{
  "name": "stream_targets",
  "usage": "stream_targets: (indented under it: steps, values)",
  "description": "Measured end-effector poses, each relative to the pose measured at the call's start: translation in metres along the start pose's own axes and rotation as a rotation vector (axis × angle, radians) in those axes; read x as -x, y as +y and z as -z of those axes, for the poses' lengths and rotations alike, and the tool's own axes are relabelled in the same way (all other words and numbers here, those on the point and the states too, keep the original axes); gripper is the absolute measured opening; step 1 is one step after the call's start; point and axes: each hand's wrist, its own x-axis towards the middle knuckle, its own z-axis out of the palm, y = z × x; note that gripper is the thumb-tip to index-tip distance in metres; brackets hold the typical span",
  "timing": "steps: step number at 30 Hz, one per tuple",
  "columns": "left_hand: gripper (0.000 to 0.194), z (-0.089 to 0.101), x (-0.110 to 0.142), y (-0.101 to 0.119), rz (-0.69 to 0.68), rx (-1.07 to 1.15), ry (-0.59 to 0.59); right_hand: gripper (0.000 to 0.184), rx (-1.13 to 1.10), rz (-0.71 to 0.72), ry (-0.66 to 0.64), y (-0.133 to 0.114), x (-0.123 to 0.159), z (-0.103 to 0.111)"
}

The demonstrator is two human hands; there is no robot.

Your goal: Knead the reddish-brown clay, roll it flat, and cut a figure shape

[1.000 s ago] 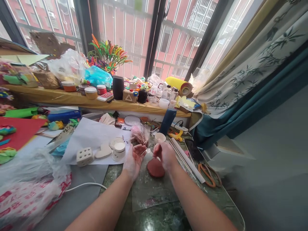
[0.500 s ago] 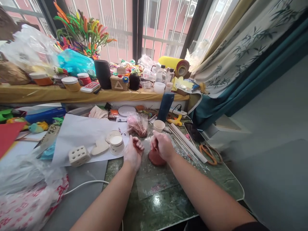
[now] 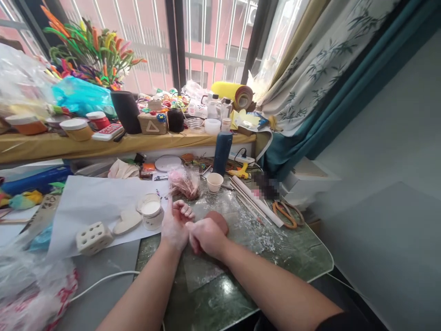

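Observation:
My right hand (image 3: 206, 236) is closed in a fist and rests against the heel and palm of my left hand (image 3: 175, 221). The left hand lies palm up with its fingers loosely curled and apart and one finger pointing up. Whatever sits between the two hands is hidden. A red-brown lump of clay (image 3: 220, 219) lies on the green marble table (image 3: 296, 257) just behind my right knuckles, partly covered by them. Both hands are dusted with white powder. A white jar (image 3: 151, 212) stands just left of my left hand.
A white heart-shaped piece (image 3: 127, 223) and a white cube with holes (image 3: 93, 236) lie on white paper (image 3: 93, 202). Behind are a bag of pink stuff (image 3: 184, 181), a paper cup (image 3: 215, 181) and a blue bottle (image 3: 222, 151). To the right lie a white rod (image 3: 257, 202) and orange scissors (image 3: 285, 214). A cluttered shelf (image 3: 103, 145) runs along the window.
My right hand has left the top of the clay lump and come left and nearer, against my left palm. The view has swung right and down.

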Motion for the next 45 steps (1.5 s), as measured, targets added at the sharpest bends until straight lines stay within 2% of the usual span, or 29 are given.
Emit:
stream_targets:
  steps: [3, 11, 13, 16, 19, 22, 24, 26, 29, 31, 33, 36, 39, 41, 43, 45]
  values:
    - [0.043, -0.001, 0.001, -0.001, -0.016, -0.06, -0.007, 0.062, -0.16, -0.033, 0.002, -0.001, 0.002, 0.007]
    - [0.048, -0.006, 0.007, 0.001, -0.032, -0.174, -0.003, 0.061, -0.554, -0.033, 0.236, 0.002, -0.005, 0.046]
    - [0.043, -0.006, 0.009, 0.001, -0.095, -0.244, -0.043, 0.056, -0.641, -0.038, 0.256, 0.003, -0.004, 0.055]
    - [0.039, -0.004, 0.014, -0.002, -0.287, -0.4, -0.116, 0.049, -0.742, 0.001, 0.285, 0.004, 0.002, 0.074]
    - [0.033, -0.004, 0.022, -0.008, -0.441, -0.585, -0.104, 0.046, -0.864, 0.078, 0.403, 0.006, 0.009, 0.099]
    - [0.019, -0.013, 0.029, -0.016, -0.506, -0.799, -0.065, 0.041, -0.948, 0.106, 0.506, 0.011, 0.013, 0.119]
    - [0.011, -0.023, 0.03, -0.023, -0.519, -1.03, -0.124, 0.038, -0.978, 0.1, 0.522, 0.015, 0.012, 0.122]
    - [0.018, -0.033, 0.03, -0.032, -0.535, -1.343, -0.244, 0.038, -0.996, 0.097, 0.512, 0.016, 0.011, 0.121]
    - [0.039, -0.04, 0.027, -0.049, -0.536, -1.844, -0.402, 0.041, -1.013, 0.096, 0.479, 0.016, 0.01, 0.115]
    - [0.056, -0.038, 0.025, -0.06, -0.481, -2.125, -0.45, 0.042, -1.024, 0.095, 0.463, 0.016, 0.009, 0.113]
    - [0.066, -0.034, 0.023, -0.068, -0.443, -2.313, -0.492, 0.04, -1.037, 0.094, 0.457, 0.018, 0.009, 0.114]
    - [0.069, -0.031, 0.022, -0.07, -0.412, -2.422, -0.515, 0.037, -1.047, 0.079, 0.455, 0.022, 0.007, 0.115]
    - [0.072, -0.035, 0.023, -0.06, -0.338, -2.403, -0.559, 0.035, -1.047, 0.067, 0.466, 0.024, 0.005, 0.115]
    - [0.083, -0.037, 0.026, -0.052, -0.307, -2.389, -0.608, 0.034, -1.045, 0.063, 0.472, 0.025, 0.004, 0.115]
    - [0.093, -0.035, 0.03, -0.046, -0.33, -2.383, -0.648, 0.033, -1.042, 0.056, 0.475, 0.026, 0.003, 0.115]
    - [0.091, -0.03, 0.033, -0.044, -0.367, -2.353, -0.676, 0.032, -1.037, 0.045, 0.479, 0.027, 0.002, 0.115]
